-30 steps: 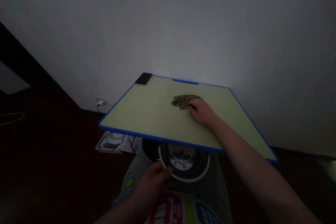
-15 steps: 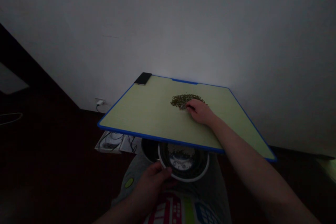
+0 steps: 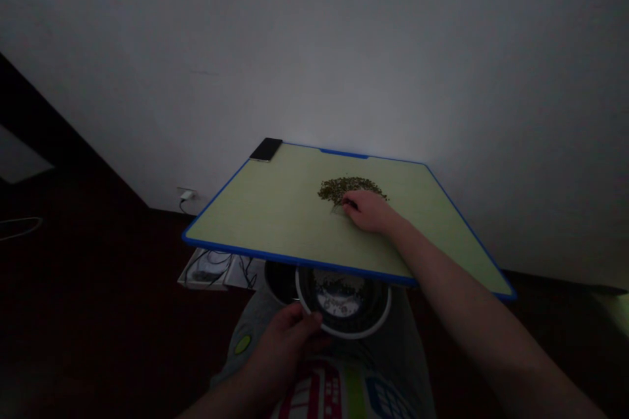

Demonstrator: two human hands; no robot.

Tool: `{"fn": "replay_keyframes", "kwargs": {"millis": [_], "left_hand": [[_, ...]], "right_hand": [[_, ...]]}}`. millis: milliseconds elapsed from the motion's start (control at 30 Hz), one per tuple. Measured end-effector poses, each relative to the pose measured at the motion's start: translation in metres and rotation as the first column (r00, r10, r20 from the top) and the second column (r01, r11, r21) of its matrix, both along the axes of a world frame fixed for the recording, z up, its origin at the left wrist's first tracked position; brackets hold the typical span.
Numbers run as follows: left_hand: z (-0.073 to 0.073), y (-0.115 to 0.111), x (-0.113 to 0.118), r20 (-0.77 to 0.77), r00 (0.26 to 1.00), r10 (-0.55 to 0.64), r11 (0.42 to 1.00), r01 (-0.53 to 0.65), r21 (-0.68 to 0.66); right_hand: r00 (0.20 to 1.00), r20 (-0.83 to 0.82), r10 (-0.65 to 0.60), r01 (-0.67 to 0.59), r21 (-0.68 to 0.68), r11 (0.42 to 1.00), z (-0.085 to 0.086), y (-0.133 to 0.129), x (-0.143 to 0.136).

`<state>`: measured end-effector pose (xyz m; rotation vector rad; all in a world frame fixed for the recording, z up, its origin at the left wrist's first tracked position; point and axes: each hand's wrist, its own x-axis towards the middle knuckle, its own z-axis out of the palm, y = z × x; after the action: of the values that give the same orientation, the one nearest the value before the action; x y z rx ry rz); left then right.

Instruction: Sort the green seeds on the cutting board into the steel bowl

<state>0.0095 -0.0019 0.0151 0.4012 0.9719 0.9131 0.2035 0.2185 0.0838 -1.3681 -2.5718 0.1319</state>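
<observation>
Olive-green small grains (image 3: pixel 339 187) lie on a pale-yellow, blue-edged board (image 3: pixel 275 209); the right hand (image 3: pixel 369 211) curls at their near-right side, its grip indiscernible. The left hand (image 3: pixel 282 340) clamps a round, white-rimmed metal bowl (image 3: pixel 361 334) below the near edge.

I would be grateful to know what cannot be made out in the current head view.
Head view throughout:
Right grip: whether it pinches any small pieces; too dark and small.
Left grip: some fingertips, hidden by the bowl.
Bowl: far rim, hidden by the tabletop.
Dark container: whether it holds anything, lost in shadow.
Right arm: upper part, cut off by the frame edge.
</observation>
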Motion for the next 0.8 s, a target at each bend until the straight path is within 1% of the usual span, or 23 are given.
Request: {"fn": "replay_keyframes", "kwargs": {"millis": [100, 167, 233, 367, 500, 667, 800], "left_hand": [[-0.001, -0.001, -0.001, -0.041, 0.999, 0.001, 0.999, -0.002, -0.035], [-0.003, -0.002, -0.003, -0.068, 0.997, -0.021, 0.998, 0.017, -0.065], [-0.005, -0.002, -0.003, -0.079, 0.996, -0.036, 0.997, 0.031, -0.067], [-0.001, 0.0, -0.002, -0.033, 0.999, -0.025, 1.0, 0.025, -0.002], [0.004, 0.002, 0.0, -0.003, 1.0, -0.009, 0.999, 0.009, 0.038], [0.003, 0.0, 0.0, -0.011, 1.0, 0.023, 0.999, -0.022, 0.039], [0.002, 0.0, 0.0, -0.018, 1.0, 0.015, 0.999, -0.014, 0.03]], "right_hand": [[0.998, 0.069, -0.009, 0.007, 0.027, 1.0, 0.0, 0.0, 0.001], [0.994, 0.104, -0.012, 0.008, 0.034, 0.999, -0.001, 0.0, 0.001], [0.992, 0.127, 0.003, -0.008, 0.041, 0.999, 0.0, 0.0, 0.0], [0.986, 0.151, 0.076, -0.083, 0.041, 0.996, 0.002, -0.004, -0.002], [0.977, 0.15, 0.151, -0.154, 0.009, 0.988, 0.003, -0.007, -0.005], [0.962, 0.119, 0.247, -0.24, -0.07, 0.968, 0.004, -0.011, -0.007], [0.937, 0.105, 0.334, -0.322, -0.115, 0.94, 0.003, -0.015, -0.006]]}}
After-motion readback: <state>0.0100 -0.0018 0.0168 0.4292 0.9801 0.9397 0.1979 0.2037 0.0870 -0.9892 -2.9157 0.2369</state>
